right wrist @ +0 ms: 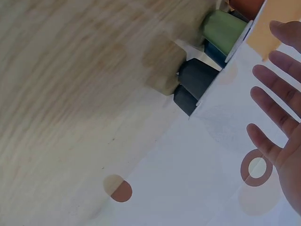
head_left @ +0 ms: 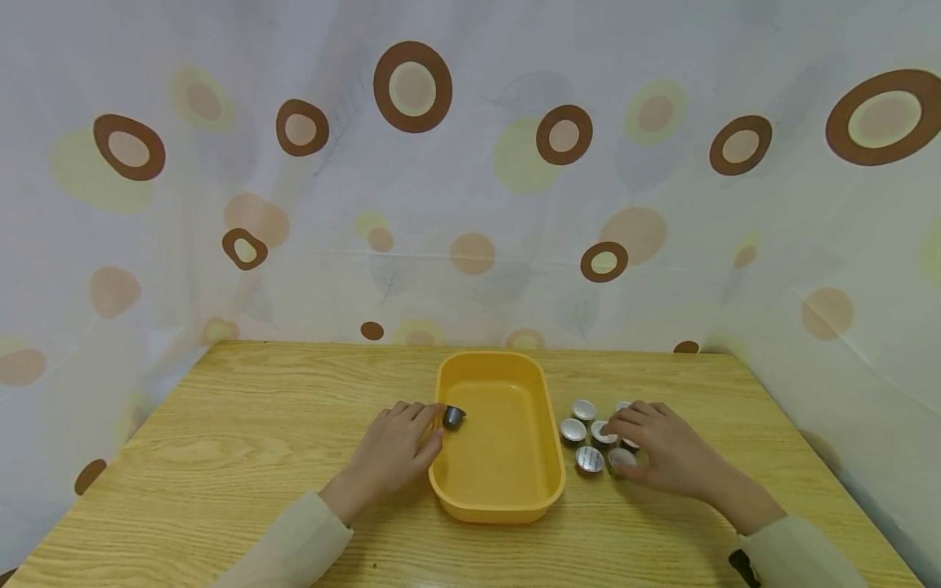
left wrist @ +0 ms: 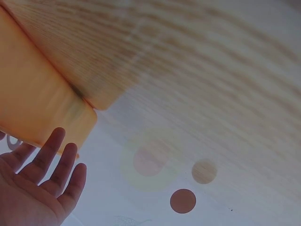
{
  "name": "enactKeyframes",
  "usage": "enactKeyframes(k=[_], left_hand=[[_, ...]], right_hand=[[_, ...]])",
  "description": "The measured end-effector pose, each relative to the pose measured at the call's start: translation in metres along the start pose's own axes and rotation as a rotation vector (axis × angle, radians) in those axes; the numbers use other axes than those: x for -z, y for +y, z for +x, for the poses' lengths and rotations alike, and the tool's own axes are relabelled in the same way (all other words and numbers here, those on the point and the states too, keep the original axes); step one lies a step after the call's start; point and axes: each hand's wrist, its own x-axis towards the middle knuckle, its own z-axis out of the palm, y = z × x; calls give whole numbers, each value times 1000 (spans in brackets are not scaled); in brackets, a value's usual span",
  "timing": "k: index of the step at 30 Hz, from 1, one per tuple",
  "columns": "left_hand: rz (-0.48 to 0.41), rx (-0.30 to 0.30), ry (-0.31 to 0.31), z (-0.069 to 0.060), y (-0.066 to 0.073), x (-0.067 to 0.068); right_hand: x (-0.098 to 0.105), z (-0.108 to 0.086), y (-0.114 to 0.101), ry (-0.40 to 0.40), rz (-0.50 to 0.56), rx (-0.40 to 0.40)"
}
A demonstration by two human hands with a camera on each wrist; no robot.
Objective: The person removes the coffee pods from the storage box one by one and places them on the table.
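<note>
A dark coffee capsule (head_left: 453, 418) appears tilted just inside the left wall of the yellow tray (head_left: 498, 514). Beside it, my left hand (head_left: 400, 445) is at the tray's left rim, its fingertips close to the capsule; whether they touch it is unclear. In the left wrist view the fingers (left wrist: 54, 155) look loosely extended. My right hand (head_left: 665, 449) reaches over a cluster of foil-lidded capsules (head_left: 589, 460), partly covering some. From the right wrist, its fingers (right wrist: 277, 87) are spread, near a green capsule (right wrist: 223, 30) and a dark one (right wrist: 197, 77). No capsule shows in its grasp.
The tray stands on a wood-grain table (head_left: 294, 392), with the capsule cluster to its right. A pale patterned curtain (head_left: 470, 188) hangs behind the table and along both sides. A small black object (head_left: 744, 567) shows at the right sleeve.
</note>
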Motion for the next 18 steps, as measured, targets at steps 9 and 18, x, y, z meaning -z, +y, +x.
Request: enactKeyframes(k=[9, 18], left_hand=[[4, 0, 0, 0, 1, 0], [-11, 15, -17, 0, 1, 1]], right_hand=[[-4, 15, -2, -20, 23, 3], [-11, 31, -5, 1, 48, 8]])
